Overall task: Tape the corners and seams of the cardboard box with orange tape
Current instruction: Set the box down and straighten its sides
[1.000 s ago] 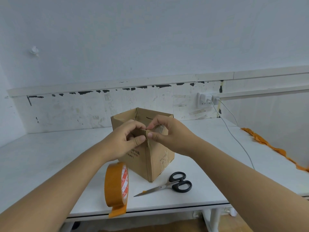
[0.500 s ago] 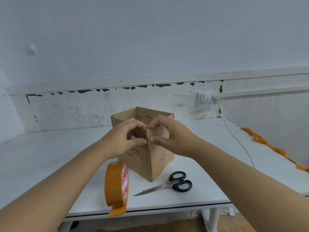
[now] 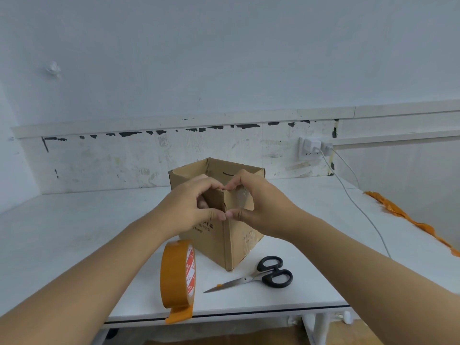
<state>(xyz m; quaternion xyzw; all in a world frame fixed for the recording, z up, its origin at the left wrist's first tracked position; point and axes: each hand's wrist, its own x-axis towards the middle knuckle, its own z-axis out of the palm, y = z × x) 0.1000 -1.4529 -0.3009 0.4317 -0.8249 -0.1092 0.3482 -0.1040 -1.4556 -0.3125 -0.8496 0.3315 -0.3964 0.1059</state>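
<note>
Two hands meet at the near vertical corner of the cardboard box (image 3: 219, 235), which stands open-topped on the surface (image 3: 74, 235), set back from the front edge and roughly midway along it, one corner turned toward the viewer. The left hand (image 3: 191, 207) curls over the rim of the left wall, forefinger on top and thumb pressing the outer face just beside the corner seam; the right hand (image 3: 258, 207) mirrors it on the right wall. Thumb tips nearly touch at the seam, forefinger tips meet at the top edge. Both hands are thus clamped on the box, fingers bent round its rim. Judged purpose: pressing a strip down over the top of the corner, or squeezing the two walls together so the seam stays aligned; a glossy patch shows on the right wall under the right hand, but whether tape lies beneath the fingers cannot be told. The roll of orange tape (image 3: 178, 275) stands on edge near the front edge, left of the box, its free end hanging over that edge, presumably parked within reach for the next strip. Scissors (image 3: 261, 276) lie right of the roll, blades pointing toward it. A crumpled orange strip (image 3: 408, 220) trails along the right edge. A socket (image 3: 310, 148) and a white cable (image 3: 358, 207) sit behind.
</note>
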